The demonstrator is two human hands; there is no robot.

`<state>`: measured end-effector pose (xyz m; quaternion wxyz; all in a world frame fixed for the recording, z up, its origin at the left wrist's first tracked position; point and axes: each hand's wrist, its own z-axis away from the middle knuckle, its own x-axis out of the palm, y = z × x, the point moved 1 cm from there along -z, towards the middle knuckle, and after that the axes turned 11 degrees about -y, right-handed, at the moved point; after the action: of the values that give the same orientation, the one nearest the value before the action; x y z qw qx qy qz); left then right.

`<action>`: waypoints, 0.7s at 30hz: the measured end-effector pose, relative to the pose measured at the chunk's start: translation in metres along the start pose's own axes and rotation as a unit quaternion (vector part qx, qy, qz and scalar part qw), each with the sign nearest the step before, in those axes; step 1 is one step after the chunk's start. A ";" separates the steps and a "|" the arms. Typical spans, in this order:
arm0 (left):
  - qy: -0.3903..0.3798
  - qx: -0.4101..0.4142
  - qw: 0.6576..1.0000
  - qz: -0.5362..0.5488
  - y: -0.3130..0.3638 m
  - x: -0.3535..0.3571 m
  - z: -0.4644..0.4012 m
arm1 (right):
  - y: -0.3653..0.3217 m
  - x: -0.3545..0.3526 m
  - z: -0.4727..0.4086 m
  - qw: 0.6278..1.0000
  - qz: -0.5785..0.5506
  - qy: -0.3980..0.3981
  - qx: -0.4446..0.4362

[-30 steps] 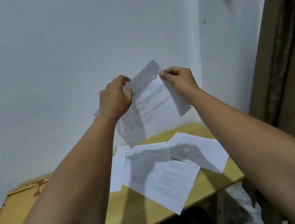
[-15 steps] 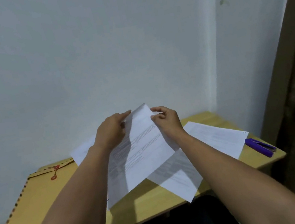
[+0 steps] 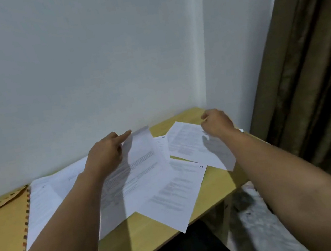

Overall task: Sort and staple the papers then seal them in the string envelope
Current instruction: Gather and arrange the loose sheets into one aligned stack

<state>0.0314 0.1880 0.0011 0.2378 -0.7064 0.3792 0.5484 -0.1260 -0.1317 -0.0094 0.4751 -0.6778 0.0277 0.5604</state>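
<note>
Several printed white sheets lie fanned across the wooden table (image 3: 218,184). My left hand (image 3: 106,155) pinches the top edge of one sheet (image 3: 140,153), which curls up against the wall. My right hand (image 3: 218,125) hovers with curled fingers over the far corner of the rightmost sheet (image 3: 187,143); whether it grips that sheet is unclear. A sheet marked "5" (image 3: 176,195) lies in front, with one corner past the table edge. The brown string envelope (image 3: 2,231) with red buttons lies at the left, partly under another sheet (image 3: 41,203). No stapler is in view.
White walls (image 3: 105,58) meet in a corner behind the table. A brown curtain (image 3: 316,78) hangs close on the right. A pale floor (image 3: 258,230) shows below the table's right end.
The sheet held up in both hands has come down to the table. My right hand let go of it and moved right, over another sheet. The camera tilted downward.
</note>
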 end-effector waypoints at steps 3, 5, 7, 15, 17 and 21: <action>0.001 0.010 1.000 -0.004 0.000 0.014 -0.017 | 0.030 -0.026 -0.013 0.990 0.093 -0.003 0.104; -0.001 0.018 1.000 -0.003 0.001 0.020 -0.027 | 0.048 -0.035 -0.017 0.980 0.118 -0.021 0.161; -0.003 0.024 1.000 -0.001 0.003 0.024 -0.034 | 0.061 -0.038 -0.021 0.970 0.129 -0.053 0.201; 0.003 0.035 0.999 0.016 0.011 0.033 -0.045 | 0.072 -0.035 -0.020 0.951 0.132 -0.085 0.266; 0.004 0.030 0.999 0.019 0.011 0.032 -0.046 | 0.070 -0.035 -0.018 0.952 0.134 -0.073 0.264; 0.006 0.026 0.999 0.031 0.016 0.028 -0.045 | 0.078 -0.034 -0.020 0.953 0.128 -0.054 0.268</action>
<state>0.0483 0.1371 -0.0112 0.2366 -0.6908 0.4165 0.5416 -0.1682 -0.2043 -0.0323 0.5643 -0.4853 0.2374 0.6243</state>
